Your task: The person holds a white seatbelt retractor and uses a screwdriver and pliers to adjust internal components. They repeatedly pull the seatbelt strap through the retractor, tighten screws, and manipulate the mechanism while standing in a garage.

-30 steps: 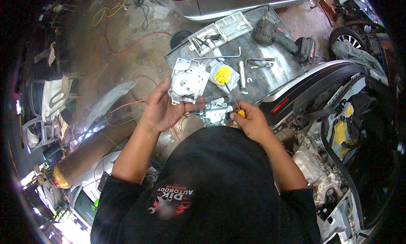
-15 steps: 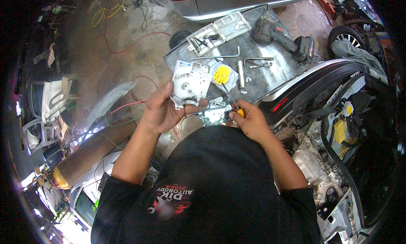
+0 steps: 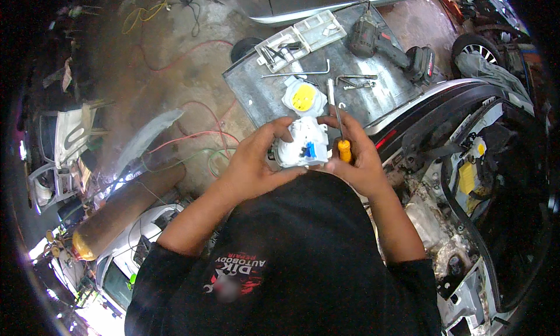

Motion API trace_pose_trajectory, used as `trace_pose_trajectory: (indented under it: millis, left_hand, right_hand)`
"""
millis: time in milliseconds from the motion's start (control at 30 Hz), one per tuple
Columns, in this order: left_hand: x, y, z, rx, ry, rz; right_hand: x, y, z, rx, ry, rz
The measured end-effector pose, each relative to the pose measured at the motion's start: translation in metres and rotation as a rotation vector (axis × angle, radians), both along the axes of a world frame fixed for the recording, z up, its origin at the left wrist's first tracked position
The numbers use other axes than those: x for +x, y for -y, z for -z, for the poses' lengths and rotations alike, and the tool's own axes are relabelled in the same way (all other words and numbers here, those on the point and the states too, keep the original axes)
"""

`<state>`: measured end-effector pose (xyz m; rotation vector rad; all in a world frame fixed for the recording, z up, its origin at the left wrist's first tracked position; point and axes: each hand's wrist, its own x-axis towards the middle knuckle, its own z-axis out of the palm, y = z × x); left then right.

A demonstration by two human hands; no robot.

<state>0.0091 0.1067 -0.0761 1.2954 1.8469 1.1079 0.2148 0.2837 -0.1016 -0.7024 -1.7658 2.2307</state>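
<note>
Between my hands, close in front of my black shirt, is a white plastic housing with a blue piece on it. My left hand grips its left side, thumb along the near edge. The right hand is closed at the housing's right side and also keeps hold of a screwdriver, its yellow-orange handle near the palm and its shaft pointing away from me. The metal mechanism is mostly hidden, apparently under the housing. Just beyond, a whitish container with yellow contents sits on the table.
The metal-topped table holds an open compartment case, a long bent wrench, hex keys and a cordless impact wrench. Car body parts crowd the right. Hoses and a gas cylinder lie at left.
The white housing has been turned over and brought down to the right, over the metal mechanism. Both hands now hold it; the screwdriver has swung more upright in the right hand.
</note>
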Motion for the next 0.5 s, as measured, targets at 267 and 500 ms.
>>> trace_pose_trajectory:
  millis: [267, 500]
  left_hand:
    - [0.002, -0.004, -0.023, 0.07, -0.077, 0.114]
    - [0.002, -0.008, -0.032, 0.118, -0.095, 0.06]
  right_hand:
    - [0.003, 0.002, -0.001, -0.109, -0.076, -0.067]
    - [0.005, 0.005, 0.001, -0.273, -0.101, -0.047]
